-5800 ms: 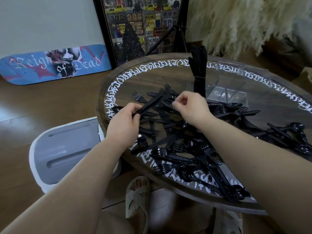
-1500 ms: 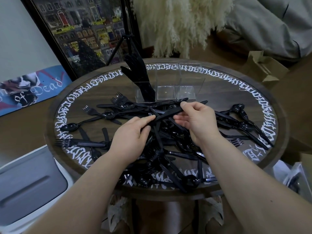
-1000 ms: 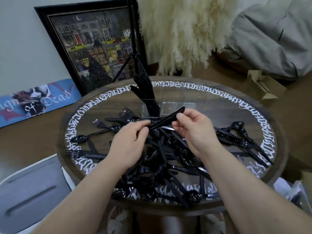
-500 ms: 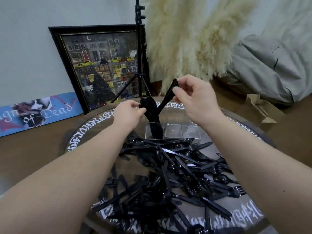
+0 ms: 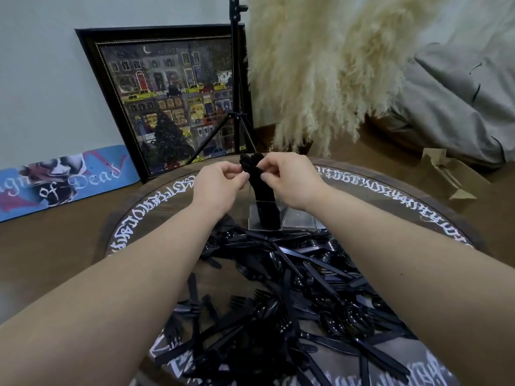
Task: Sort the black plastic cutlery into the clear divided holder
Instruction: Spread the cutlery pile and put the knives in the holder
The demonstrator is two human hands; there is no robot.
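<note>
While both reach the holder (image 5: 281, 218), left hand (image 5: 223, 185) curled, right hand (image 5: 289, 176) pinching upright knives (image 5: 259, 185).

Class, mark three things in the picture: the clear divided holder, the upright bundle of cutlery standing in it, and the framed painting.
clear divided holder (image 5: 299, 220): head view, floor of an empty compartment.
upright bundle of cutlery (image 5: 263, 195): head view, mid-length of the bundle.
framed painting (image 5: 172, 101): head view, middle of the canvas.

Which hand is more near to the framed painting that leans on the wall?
Left. The left hand is just below the framed painting's lower right corner; the right hand is further right, beyond the bundle of upright cutlery.
</note>
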